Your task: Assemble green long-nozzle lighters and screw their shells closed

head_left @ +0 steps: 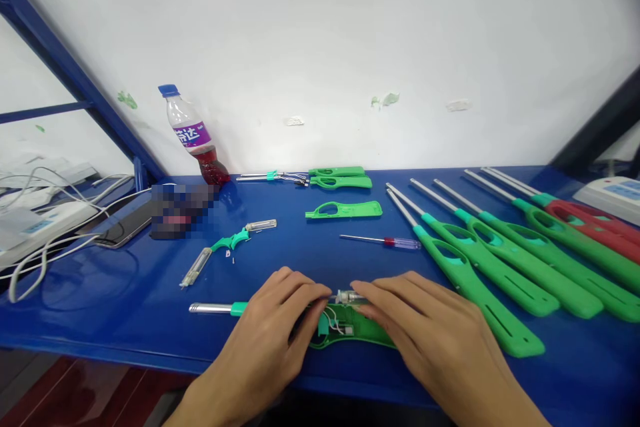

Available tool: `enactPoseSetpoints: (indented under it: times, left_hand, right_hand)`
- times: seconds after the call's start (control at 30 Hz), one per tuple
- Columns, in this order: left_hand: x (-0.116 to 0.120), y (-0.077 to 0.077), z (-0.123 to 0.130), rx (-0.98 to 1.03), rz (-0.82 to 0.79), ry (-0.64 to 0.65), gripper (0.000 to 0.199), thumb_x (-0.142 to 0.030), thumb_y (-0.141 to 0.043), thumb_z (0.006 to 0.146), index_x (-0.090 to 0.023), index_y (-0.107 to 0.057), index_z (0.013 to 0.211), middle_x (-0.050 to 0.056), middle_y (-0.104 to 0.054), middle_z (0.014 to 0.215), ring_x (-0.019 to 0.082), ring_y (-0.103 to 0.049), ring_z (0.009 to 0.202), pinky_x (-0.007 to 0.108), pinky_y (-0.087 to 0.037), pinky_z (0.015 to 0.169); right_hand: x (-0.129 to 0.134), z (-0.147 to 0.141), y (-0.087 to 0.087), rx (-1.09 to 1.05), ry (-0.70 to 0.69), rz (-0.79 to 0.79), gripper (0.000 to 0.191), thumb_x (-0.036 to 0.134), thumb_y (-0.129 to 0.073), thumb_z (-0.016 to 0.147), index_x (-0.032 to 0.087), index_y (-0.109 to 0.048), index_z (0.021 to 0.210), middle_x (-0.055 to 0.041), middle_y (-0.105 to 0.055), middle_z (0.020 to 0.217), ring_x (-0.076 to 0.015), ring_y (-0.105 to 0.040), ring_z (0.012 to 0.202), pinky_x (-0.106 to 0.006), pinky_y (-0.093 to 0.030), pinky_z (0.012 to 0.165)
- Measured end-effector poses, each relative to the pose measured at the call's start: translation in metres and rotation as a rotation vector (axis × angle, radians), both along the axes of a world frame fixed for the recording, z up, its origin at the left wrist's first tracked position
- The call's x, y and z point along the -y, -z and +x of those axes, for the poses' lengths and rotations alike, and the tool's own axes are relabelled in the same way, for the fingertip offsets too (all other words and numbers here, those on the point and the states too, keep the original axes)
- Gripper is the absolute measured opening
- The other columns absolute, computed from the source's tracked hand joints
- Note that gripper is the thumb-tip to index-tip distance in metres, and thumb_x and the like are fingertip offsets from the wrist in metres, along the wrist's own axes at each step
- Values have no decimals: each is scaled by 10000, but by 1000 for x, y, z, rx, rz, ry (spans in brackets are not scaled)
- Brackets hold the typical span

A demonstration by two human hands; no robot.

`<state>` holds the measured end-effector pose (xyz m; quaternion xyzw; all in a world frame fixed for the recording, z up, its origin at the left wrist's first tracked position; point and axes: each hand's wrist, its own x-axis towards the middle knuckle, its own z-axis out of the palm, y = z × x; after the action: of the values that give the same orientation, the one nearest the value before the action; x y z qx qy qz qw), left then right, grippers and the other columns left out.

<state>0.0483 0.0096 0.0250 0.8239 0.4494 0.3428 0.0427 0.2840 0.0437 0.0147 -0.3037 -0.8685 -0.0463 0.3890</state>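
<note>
An opened green gas lighter (pixel 367 332) lies near the table's front edge, its metal tube (pixel 210 307) pointing left and white wires showing inside the half shell. My right hand (pixel 435 320) pinches a small clear fuel tank (pixel 345 296) just above the shell's far edge. The fingers of my left hand (pixel 280 323) are closed over the tube end of the lighter, with thumb and index tips close to the tank's valve end. What exactly those left fingertips grip is partly hidden. Beyond my hands lies a screwdriver (pixel 400 243) with a clear and red handle.
Several assembled lighters (pixel 480 287) fan out at right, red ones among them. Toward the wall lie green half shells (pixel 345 210) and metal tubes (pixel 260 177). Two clear tanks with a teal trigger piece (pixel 233 240) lie left, near a phone (pixel 125 223), cables and a leaning bottle (pixel 193 133).
</note>
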Motion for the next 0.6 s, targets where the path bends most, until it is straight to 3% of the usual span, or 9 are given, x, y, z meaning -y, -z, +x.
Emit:
enactPoseSetpoints:
  times: [0.33, 0.6]
  left_hand:
    - [2, -1, 0, -12, -5, 14, 181, -82, -545, 1074, -208, -650, 1150, 16, -723, 1010, 176, -663, 894, 354, -549, 927]
    - [1, -1, 1, 4, -18, 17, 147, -80, -573, 1066, -198, -650, 1107, 10, -705, 980, 175, -619, 872, 320, -529, 844]
  right_hand:
    - [0, -2, 4, 33, 29, -75, 186, 252, -512, 1115, 219, -670, 1209, -21, -706, 925, -238, -604, 817, -393, -439, 809]
    - [-5, 3, 5, 30, -57, -27, 199, 193, -568, 1092, 187, -697, 1243, -35, -730, 996, -214, -591, 852, -370, -413, 841]
